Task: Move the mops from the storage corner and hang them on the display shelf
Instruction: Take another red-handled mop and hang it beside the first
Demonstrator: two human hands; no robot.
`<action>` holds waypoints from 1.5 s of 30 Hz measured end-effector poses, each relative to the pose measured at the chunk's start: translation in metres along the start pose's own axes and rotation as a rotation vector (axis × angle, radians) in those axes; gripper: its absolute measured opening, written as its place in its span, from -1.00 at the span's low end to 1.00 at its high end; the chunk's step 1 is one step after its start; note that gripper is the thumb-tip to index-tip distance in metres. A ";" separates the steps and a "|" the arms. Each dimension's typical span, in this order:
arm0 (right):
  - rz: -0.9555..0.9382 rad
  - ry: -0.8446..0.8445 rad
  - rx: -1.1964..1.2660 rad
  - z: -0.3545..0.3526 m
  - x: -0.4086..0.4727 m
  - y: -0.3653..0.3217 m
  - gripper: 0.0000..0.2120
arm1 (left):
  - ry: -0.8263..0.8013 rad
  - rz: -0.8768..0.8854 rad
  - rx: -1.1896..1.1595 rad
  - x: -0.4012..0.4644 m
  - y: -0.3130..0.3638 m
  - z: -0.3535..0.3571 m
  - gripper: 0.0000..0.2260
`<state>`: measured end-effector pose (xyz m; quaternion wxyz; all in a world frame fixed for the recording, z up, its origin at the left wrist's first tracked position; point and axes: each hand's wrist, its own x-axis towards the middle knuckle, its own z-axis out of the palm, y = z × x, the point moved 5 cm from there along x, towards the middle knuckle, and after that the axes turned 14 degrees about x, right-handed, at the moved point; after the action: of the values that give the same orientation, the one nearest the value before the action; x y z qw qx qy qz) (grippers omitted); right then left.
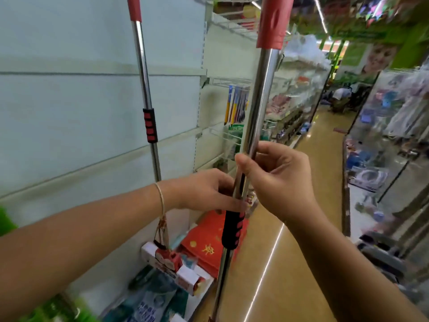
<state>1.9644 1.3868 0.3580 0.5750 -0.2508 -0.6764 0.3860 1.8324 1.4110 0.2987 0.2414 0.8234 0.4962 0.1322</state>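
Both hands grip the near mop handle [256,108]: right hand [276,180] fingers curled above, left hand [209,194] just below, over the black grip; judged risk: its red top missing the hook and slipping

There is only one view, from a wide-angle camera worn on the person's head. It looks forward and a little down, along a shop aisle with a glossy yellow-brown floor [308,173]. The pale white-green shelf wall [69,101] runs along the left of this floor and goes away into the distance. The camera is very near to the shiny steel pole with red cap and black-red grip [257,96], which crosses the middle of the frame from top to bottom. Straight lines bend at the edges. The far end is blurred.
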 end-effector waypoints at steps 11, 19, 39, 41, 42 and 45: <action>0.045 -0.197 0.189 0.038 0.098 0.052 -0.97 | 0.450 -0.217 -0.088 0.010 -0.058 -0.054 -0.71; 0.069 -0.439 0.107 0.063 0.174 0.090 -0.87 | 0.817 -0.417 -0.065 0.034 -0.094 -0.089 -0.54; -0.109 -0.585 0.402 0.136 0.311 0.039 -0.68 | 1.175 -0.637 -0.198 0.017 -0.087 -0.214 -0.89; -0.121 -0.586 0.378 0.136 0.316 0.039 -0.68 | 1.213 -0.590 -0.184 0.023 -0.083 -0.229 -0.94; -0.121 -0.583 0.369 0.135 0.319 0.040 -0.68 | 1.221 -0.586 -0.154 0.027 -0.082 -0.233 -0.96; -0.140 -0.537 0.368 0.127 0.333 0.034 -0.67 | 1.240 -0.582 -0.100 0.042 -0.080 -0.239 -0.97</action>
<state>1.7661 1.6373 0.5202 0.4369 0.0152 -0.7384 0.5136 1.6824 1.5432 0.4581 -0.0238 0.4165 0.7370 0.5318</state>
